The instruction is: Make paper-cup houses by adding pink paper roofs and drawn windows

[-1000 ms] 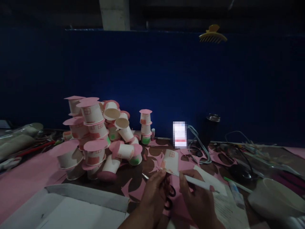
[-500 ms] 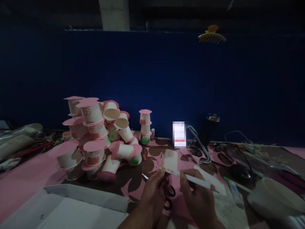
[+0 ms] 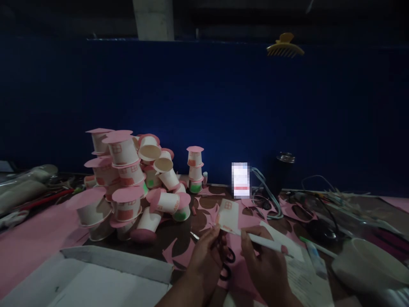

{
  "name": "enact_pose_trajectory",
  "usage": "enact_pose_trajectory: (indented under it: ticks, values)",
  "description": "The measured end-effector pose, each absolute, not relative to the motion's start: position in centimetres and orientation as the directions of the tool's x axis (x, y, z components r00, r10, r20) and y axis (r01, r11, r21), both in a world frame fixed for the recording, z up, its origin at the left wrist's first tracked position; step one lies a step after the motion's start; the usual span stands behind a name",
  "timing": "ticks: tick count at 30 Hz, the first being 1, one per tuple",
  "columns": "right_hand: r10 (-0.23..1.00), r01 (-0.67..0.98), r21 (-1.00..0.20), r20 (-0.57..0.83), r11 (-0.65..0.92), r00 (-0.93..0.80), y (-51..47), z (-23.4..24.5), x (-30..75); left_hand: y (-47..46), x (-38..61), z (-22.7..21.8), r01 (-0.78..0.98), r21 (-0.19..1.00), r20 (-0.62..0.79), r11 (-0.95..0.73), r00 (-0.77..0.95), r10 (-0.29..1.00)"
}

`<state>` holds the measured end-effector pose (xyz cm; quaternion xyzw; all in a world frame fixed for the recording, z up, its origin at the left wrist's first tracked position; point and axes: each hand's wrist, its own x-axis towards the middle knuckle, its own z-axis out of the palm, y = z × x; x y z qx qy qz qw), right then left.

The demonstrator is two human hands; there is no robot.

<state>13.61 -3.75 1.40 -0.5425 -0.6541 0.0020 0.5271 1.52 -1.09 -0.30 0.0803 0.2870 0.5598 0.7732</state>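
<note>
My left hand (image 3: 206, 253) is closed on the edge of a white paper cup (image 3: 229, 215), which has a small red window drawn on it and some red near its lower edge. A white marker (image 3: 266, 241) is pinched in my right hand (image 3: 266, 260). Its tip points left, at the lower edge of the cup; whether it touches cannot be made out. Beneath my hands lie scissors (image 3: 226, 271) with black handles, partly hidden by my left hand, and cut pink paper (image 3: 238, 243).
At left stands a pile of decorated paper cups (image 3: 128, 175) with pink paper tops, beside a smaller cup stack (image 3: 195, 172). An open white box (image 3: 116, 260) is at front left. To the right are a lit phone (image 3: 240, 181), a dark flask (image 3: 283, 175) and a pale bowl (image 3: 367, 264).
Almost nothing differs. The cup and my left hand have shifted very slightly, and my right hand keeps the marker at the cup's lower edge.
</note>
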Motion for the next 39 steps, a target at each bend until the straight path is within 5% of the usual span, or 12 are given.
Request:
enact_pose_trajectory:
  ticks: [39]
  values:
    - [0.753,0.646,-0.608,0.653,0.461,0.077,-3.81,1.49,13.53,-0.73,1.05,-0.72,-0.823,0.411,-0.377,0.392,0.237,0.895]
